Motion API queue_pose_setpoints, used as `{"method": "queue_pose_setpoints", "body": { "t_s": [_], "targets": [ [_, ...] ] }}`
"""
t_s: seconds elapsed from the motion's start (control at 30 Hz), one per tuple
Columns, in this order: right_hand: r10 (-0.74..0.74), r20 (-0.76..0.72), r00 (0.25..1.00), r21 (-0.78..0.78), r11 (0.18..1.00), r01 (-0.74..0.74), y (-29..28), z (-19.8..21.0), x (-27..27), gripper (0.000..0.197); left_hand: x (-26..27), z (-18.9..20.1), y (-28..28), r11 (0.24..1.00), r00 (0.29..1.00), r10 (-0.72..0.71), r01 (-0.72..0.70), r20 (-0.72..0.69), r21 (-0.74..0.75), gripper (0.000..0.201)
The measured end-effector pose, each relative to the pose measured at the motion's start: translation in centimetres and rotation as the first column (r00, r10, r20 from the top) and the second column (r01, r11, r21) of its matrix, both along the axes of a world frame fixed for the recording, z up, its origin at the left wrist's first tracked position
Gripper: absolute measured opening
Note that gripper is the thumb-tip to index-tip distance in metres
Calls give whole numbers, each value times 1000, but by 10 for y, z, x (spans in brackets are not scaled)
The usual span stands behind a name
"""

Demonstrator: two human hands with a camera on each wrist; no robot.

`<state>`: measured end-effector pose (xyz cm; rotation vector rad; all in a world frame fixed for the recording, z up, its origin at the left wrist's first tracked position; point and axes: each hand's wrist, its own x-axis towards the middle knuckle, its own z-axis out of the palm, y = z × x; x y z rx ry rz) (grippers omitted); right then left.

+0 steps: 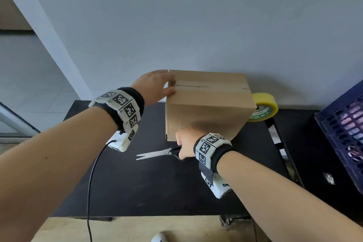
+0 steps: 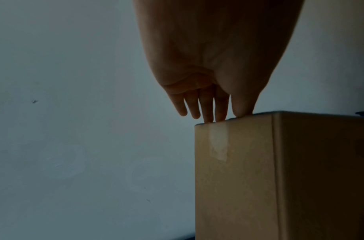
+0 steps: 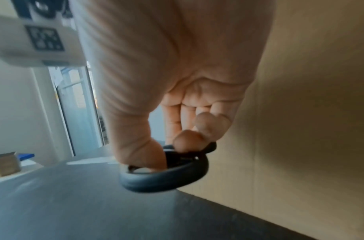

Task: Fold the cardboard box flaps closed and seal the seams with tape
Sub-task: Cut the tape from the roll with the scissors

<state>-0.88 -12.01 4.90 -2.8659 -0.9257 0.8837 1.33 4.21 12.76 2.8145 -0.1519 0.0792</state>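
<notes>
Your cardboard box (image 1: 208, 104) stands upright on the black table (image 1: 137, 182), close to the wall, with its top flaps folded down and a strip of tape (image 1: 211, 85) running along the middle seam. Your left hand (image 1: 155, 85) rests its fingertips (image 2: 220, 117) on the box's top left edge, fingers fairly straight, right where the tape end (image 2: 218, 142) turns down onto the side wall. Your right hand (image 1: 184, 143) is low in front of the box and grips the black handles of the scissors (image 1: 155, 154), thumb through one loop and fingers curled on the other; the blades point left, slightly apart, just over the table.

The box looks light and probably empty, so expect it to slide on the smooth tabletop if you push sideways. The walls are stiff near the corners but the flaps likely give in the middle, so steady it at the top edges or corners, pressing straight down. The tape will crease if you rub it unevenly.

The roll of yellow tape (image 1: 264, 109) sits behind the box's right side, partly hidden. You cannot see the far and right sides of the box, so whether the tape reaches down the right end is unclear. The right wrist view is blurred, and the left wrist view is dim.
</notes>
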Motion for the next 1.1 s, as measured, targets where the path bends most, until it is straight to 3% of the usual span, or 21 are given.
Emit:
{"method": "queue_pose_setpoints", "body": {
  "t_s": [0.1, 0.23, 0.3, 0.47, 0.57, 0.63, 0.7, 0.8, 0.87, 0.97, 1.1],
  "targets": [
    [-2, 37, 999, 15, 1000, 2, -25, 23, 6, 10, -1, 10, -11, 1000, 999, 9, -9, -51, 2, 29],
    [-10, 114, 993, 106, 994, -2, -71, 57, 18, 37, 0, 20, -30, 999, 997, 17, -15, -75, 28, 28],
    [-48, 138, 989, 158, 987, 26, -99, 71, 24, 35, 1, 23, -39, 998, 997, 41, -39, -71, 40, 30],
    [-216, 104, 971, 312, 934, 174, -158, 88, 35, 34, 8, 27, -67, 978, 992, 47, -22, -117, 209, 59],
    [-308, 79, 948, 414, 875, 250, -189, 94, 41, 36, 19, 26, -77, 961, 990, 102, -72, -100, 266, 39],
    [-389, 11, 921, 526, 786, 326, -209, 94, 44, 32, 24, 30, -90, 943, 981, 155, -112, -115, 314, 32],
    [-474, -104, 875, 613, 662, 432, -224, 89, 47, 29, 30, 35, -105, 910, 971, 190, -118, -148, 396, 42],
    [-554, -259, 791, 626, 528, 574, -245, 77, 50, 23, 40, 40, -126, 917, 975, 165, -96, -148, 388, 42],
    [-571, -304, 762, 587, 518, 622, -259, 70, 49, 30, 47, 43, -140, 918, 980, 103, -26, -173, 396, 40],
    [-563, -358, 745, 481, 573, 664, -268, 61, 45, 46, 55, 47, -160, 887, 969, 35, 83, -245, 455, 52],
    [-540, -636, 551, 301, 485, 821, -262, 52, 38, 60, 68, 52, -178, 843, 958, 32, 127, -285, 522, 49]
  ]
}}
